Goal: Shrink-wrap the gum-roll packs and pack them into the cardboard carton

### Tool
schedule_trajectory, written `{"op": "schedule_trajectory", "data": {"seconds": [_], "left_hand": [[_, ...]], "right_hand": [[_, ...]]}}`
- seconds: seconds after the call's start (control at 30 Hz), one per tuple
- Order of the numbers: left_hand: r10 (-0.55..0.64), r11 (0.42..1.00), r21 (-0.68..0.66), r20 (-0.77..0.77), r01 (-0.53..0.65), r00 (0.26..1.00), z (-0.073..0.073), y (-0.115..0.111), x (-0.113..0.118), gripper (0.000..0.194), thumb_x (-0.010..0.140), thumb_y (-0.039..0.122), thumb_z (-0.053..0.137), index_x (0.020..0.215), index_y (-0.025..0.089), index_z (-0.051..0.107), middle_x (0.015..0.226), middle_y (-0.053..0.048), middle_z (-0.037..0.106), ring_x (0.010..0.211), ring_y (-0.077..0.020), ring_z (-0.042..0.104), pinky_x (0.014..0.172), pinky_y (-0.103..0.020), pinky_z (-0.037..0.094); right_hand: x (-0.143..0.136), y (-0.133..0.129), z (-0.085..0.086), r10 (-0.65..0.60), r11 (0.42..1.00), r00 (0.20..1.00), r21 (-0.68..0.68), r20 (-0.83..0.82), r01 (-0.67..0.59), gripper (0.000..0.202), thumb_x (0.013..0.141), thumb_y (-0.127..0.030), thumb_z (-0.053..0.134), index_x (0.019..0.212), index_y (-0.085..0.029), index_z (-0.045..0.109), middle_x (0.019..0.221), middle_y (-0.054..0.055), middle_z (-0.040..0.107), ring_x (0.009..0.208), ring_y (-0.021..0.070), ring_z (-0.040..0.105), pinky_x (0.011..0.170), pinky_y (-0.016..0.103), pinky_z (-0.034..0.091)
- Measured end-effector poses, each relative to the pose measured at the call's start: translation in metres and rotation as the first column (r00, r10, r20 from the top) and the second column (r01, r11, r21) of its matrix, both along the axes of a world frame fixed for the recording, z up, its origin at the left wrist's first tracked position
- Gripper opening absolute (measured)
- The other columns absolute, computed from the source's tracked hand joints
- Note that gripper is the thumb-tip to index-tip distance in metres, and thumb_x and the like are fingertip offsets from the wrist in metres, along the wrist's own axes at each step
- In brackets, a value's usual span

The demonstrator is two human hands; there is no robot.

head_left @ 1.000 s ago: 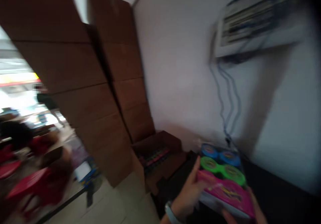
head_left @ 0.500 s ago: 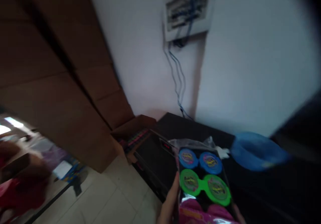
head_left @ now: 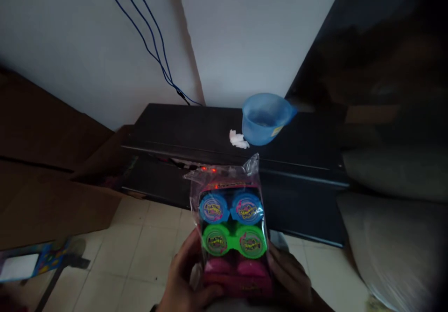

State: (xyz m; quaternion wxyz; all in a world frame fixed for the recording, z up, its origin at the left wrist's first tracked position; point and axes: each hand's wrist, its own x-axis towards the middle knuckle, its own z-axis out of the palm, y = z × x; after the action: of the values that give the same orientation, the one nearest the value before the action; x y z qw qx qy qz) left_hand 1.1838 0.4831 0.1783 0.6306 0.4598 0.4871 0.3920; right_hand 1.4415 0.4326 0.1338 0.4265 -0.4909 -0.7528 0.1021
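Between my two hands is a plastic-wrapped pack of round candy containers [head_left: 233,242], with a blue pair at the top, a green pair in the middle and a pink pair at the bottom. My left hand [head_left: 191,274] grips its lower left side, thumb across the front near the bottom. On the right side, the fingers of my right hand [head_left: 289,270] press against the wrapper. Loose clear film sticks up from the top end of the pack. Behind it, a black surface [head_left: 196,125] carries a blue plastic jug [head_left: 264,118] and a crumpled white piece [head_left: 238,139].
Brown cardboard boxes [head_left: 38,176] stand at the left. Blue cables [head_left: 150,37] hang down the white wall [head_left: 227,32]. Pale full sacks [head_left: 388,237] are at the right. A dark metal bar [head_left: 58,274] lies low at left, above the tiled floor [head_left: 129,246].
My view has swung right and down toward the black surface. The pack is now upright and nearer the middle, still in both hands, and the wall box has left the view.
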Motion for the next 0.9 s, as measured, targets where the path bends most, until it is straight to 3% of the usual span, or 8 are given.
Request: {"op": "schedule_trajectory", "data": {"seconds": [0.13,0.33,0.4,0.47,0.53,0.67,0.77,0.9], "left_hand": [[-0.096,0.993,-0.060,0.065,0.099,0.993,-0.014,0.007,0.004,0.093,0.061,0.015,0.087,0.141,0.041,0.046,0.133,-0.004,0.062,0.115,-0.0272,0.064,0.093,-0.033,0.056],[-0.173,0.970,-0.136,0.205,0.203,0.963,-0.041,0.015,0.030,0.094,0.066,0.015,0.085,0.146,0.036,0.039,0.151,-0.009,0.043,0.133,-0.0303,0.049,0.101,-0.034,0.052],[-0.213,0.957,-0.157,0.183,0.242,0.960,-0.047,0.018,0.032,0.098,0.067,0.018,0.084,0.149,0.036,0.032,0.153,-0.011,0.039,0.130,-0.0303,0.052,0.099,-0.035,0.053],[-0.262,0.954,-0.126,0.091,0.272,0.961,-0.050,0.022,0.028,0.098,0.070,0.023,0.083,0.150,0.037,0.028,0.155,-0.011,0.035,0.126,-0.0291,0.055,0.094,-0.035,0.054],[-0.304,0.952,-0.056,-0.049,0.301,0.951,-0.049,0.029,0.021,0.086,0.078,0.031,0.076,0.150,0.037,0.028,0.151,-0.010,0.040,0.125,-0.0266,0.055,0.092,-0.033,0.054],[-0.198,0.941,0.193,-0.355,0.279,0.914,-0.038,0.065,0.013,0.042,0.093,0.033,0.056,0.134,0.030,0.052,0.120,-0.008,0.058,0.098,-0.0158,0.061,0.074,-0.025,0.052],[-0.116,0.831,0.412,-0.529,0.374,0.841,-0.025,0.103,0.022,0.026,0.091,0.025,0.056,0.116,0.022,0.061,0.104,-0.006,0.057,0.081,-0.0117,0.058,0.065,-0.022,0.048],[-0.204,0.656,0.432,-0.688,0.619,0.696,-0.012,0.138,0.043,0.025,0.087,0.016,0.052,0.110,0.018,0.060,0.105,-0.007,0.058,0.094,-0.0172,0.059,0.079,-0.029,0.050]], "right_hand": [[0.005,0.000,-0.010,0.029,0.999,0.999,0.036,0.019,-0.030,0.066,0.089,-0.013,0.055,0.151,-0.013,0.035,0.144,0.014,0.041,0.120,0.0232,0.059,0.092,0.026,0.057],[0.010,-0.011,-0.028,-0.091,0.992,0.996,-0.092,-0.021,0.089,0.070,0.089,-0.017,0.060,0.153,-0.015,0.031,0.139,0.013,0.053,0.115,0.0214,0.064,0.091,0.024,0.058],[0.017,-0.016,-0.030,-0.093,0.985,0.995,-0.148,-0.020,0.090,0.072,0.090,-0.026,0.062,0.153,-0.016,0.030,0.136,0.014,0.056,0.116,0.0236,0.063,0.091,0.029,0.058],[0.027,-0.016,-0.027,-0.055,0.979,0.998,-0.200,-0.019,0.050,0.069,0.092,-0.040,0.058,0.152,-0.015,0.033,0.133,0.016,0.059,0.116,0.0265,0.063,0.089,0.035,0.059],[0.036,-0.008,-0.019,-0.045,0.983,0.998,-0.182,-0.039,0.038,0.058,0.095,-0.044,0.049,0.145,-0.016,0.045,0.123,0.015,0.066,0.108,0.0267,0.067,0.082,0.036,0.061],[0.034,0.034,0.013,-0.213,0.976,0.973,-0.054,-0.084,0.209,0.031,0.089,-0.012,0.054,0.116,-0.022,0.064,0.085,0.004,0.071,0.074,0.0150,0.067,0.066,0.025,0.055],[0.016,0.074,0.037,-0.216,0.973,0.974,-0.063,0.064,0.220,0.013,0.086,-0.015,0.061,0.098,-0.020,0.065,0.080,0.003,0.066,0.075,0.0164,0.063,0.065,0.027,0.052],[-0.008,0.106,0.052,-0.188,0.891,0.876,-0.298,0.444,0.343,0.019,0.081,-0.032,0.068,0.096,-0.020,0.065,0.093,0.005,0.066,0.086,0.0235,0.063,0.058,0.030,0.047]]}}
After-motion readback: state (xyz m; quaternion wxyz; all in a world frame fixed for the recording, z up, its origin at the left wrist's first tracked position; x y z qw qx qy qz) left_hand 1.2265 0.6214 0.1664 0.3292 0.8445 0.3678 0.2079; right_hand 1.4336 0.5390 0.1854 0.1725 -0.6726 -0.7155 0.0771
